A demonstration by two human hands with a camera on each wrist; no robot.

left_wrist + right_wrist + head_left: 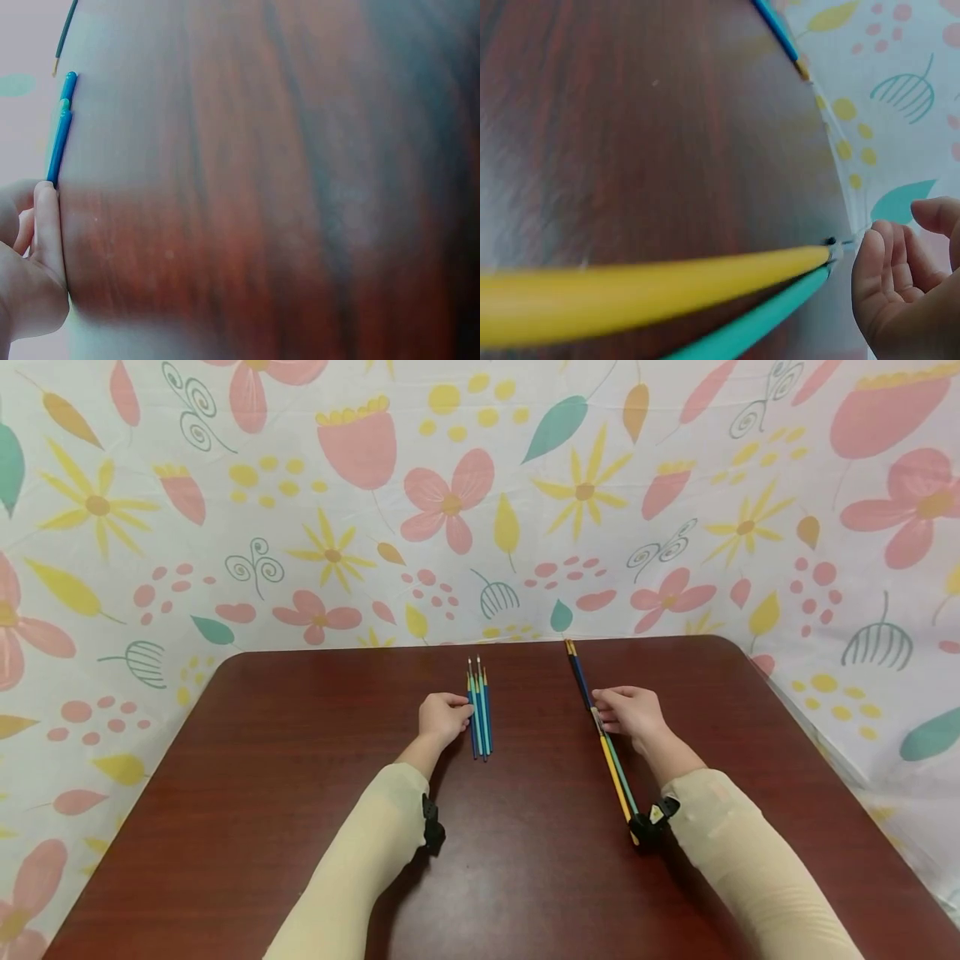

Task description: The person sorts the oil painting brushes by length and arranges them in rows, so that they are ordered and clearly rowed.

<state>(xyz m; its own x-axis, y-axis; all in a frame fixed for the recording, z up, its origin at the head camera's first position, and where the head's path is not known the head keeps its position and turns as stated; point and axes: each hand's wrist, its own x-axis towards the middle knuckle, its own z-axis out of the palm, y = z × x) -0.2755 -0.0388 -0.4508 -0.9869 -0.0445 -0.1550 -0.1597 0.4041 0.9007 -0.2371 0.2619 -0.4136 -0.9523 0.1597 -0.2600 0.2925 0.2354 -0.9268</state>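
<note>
A bundle of slim blue paintbrushes [481, 718] lies side by side on the table, bristles toward the back wall. My left hand [446, 718] is at the bundle's left edge, pinching a blue paintbrush [58, 146] between thumb and fingertips. On the right, my right hand [632, 710] hovers beside other brushes. Its fingers are loosely bent, thumb apart, with nothing between them. Just left of it lie a yellow-handled brush [615, 768] and a green-handled brush [757, 319], with dark blue brushes [579, 681] beyond their tips.
Everything lies on a dark red-brown wooden table [300, 760] with rounded back corners. A flower-patterned cloth [450, 577] hangs right behind its back edge. Black straps with small cameras sit on both wrists; the right camera [652, 827] partly covers the ends of the long handles.
</note>
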